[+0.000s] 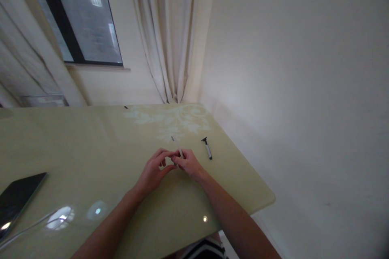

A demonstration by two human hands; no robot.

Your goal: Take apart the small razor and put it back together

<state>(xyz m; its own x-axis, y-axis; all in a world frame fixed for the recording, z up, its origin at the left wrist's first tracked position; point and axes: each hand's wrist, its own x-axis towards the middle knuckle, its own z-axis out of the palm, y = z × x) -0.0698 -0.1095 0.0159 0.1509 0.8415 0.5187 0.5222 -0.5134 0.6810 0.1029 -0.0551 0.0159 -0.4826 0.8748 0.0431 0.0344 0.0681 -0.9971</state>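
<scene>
My left hand (156, 170) and my right hand (187, 164) meet above the table, fingertips together. A slim light-grey piece (181, 153), like a handle, sticks up from the closed fingers of my right hand. Between both hands' fingertips shows a small dark bit (174, 163); the fingers cover most of it, so its kind is unclear. The thumb and fingers of my left hand close around this bit. To the right of my hands lies a razor (207, 148) with a black head and a grey-and-black handle. A small dark strip (173, 138) rests just beyond my fingers.
The glossy pale-green table (100, 149) ends at a rounded corner on the right, beside a wall (298, 89). A dark flat device (20, 196) and a white cable (28, 226) lie at left. Another small black piece (125, 107) sits near the far edge.
</scene>
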